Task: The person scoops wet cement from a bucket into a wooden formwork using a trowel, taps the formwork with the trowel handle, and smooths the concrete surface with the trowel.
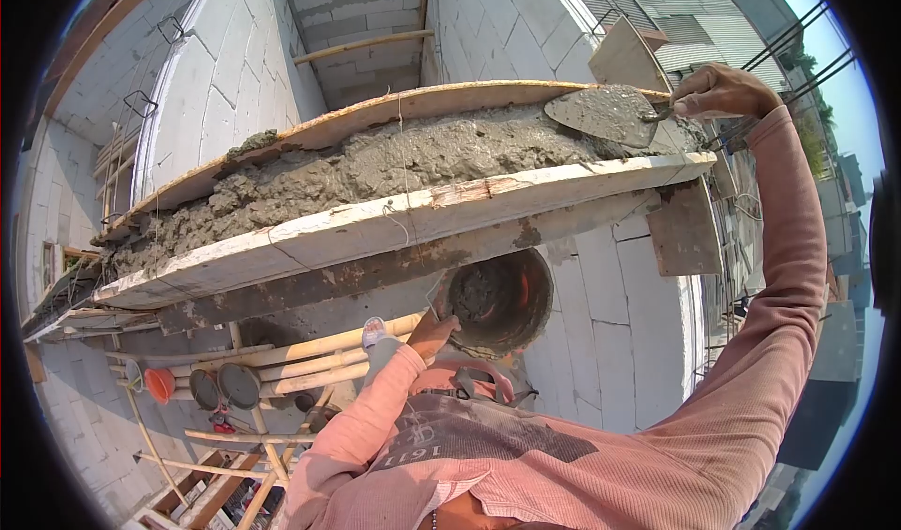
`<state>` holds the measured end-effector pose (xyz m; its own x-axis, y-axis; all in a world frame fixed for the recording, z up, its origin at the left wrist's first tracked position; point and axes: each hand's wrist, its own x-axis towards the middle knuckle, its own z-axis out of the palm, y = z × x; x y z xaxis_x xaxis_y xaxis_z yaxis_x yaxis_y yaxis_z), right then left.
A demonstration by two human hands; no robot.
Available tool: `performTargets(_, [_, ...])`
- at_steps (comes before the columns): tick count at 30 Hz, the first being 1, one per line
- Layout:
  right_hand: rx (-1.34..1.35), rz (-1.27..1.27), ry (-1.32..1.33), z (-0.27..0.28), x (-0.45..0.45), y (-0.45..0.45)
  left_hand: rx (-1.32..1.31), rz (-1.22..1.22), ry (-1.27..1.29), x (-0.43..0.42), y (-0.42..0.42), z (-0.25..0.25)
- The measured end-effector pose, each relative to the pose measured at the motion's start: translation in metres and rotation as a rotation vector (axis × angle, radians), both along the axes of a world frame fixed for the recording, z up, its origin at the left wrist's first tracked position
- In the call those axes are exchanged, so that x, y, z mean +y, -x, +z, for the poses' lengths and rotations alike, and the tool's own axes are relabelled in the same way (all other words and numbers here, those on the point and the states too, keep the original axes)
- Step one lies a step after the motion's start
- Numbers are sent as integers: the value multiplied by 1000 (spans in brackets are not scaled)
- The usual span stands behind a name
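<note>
My right hand (721, 92) is wrapped round the handle of a trowel (605, 115). The trowel's mortar-smeared blade rests flat on wet concrete (413, 154) near the right end of a long wooden form. My left hand (434, 334) is closed at the left edge of a dark bucket (527, 297), by its thin wire handle. Grey mix shows down inside this bucket, which is below the form. Whether the left fingers grip the rim or the wire is hard to make out.
A front form board (404, 213) and a back board (366, 112) hold the concrete. Block walls (516, 14) stand behind. Bamboo poles (319, 359), several buckets (238, 386) and a sandalled foot (374, 330) are lower left. Steel bars (798, 37) jut out at upper right.
</note>
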<state>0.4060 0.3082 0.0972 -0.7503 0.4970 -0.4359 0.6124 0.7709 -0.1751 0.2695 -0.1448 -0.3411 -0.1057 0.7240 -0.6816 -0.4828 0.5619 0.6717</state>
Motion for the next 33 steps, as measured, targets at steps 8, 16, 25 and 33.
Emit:
performTargets(8, [18,26,212,-12,-43,54,43,55,-108,-12,-19,-47])
performTargets(16, [16,223,200,-52,-79,111,98,82,-17,-16,-12,-21])
performTargets(25, [-45,179,53,2,-25,43,120,137,-94,-18,-10,-58])
performTargets(33, [-72,455,255,-45,-69,142,37,37,7,-29,-18,-73])
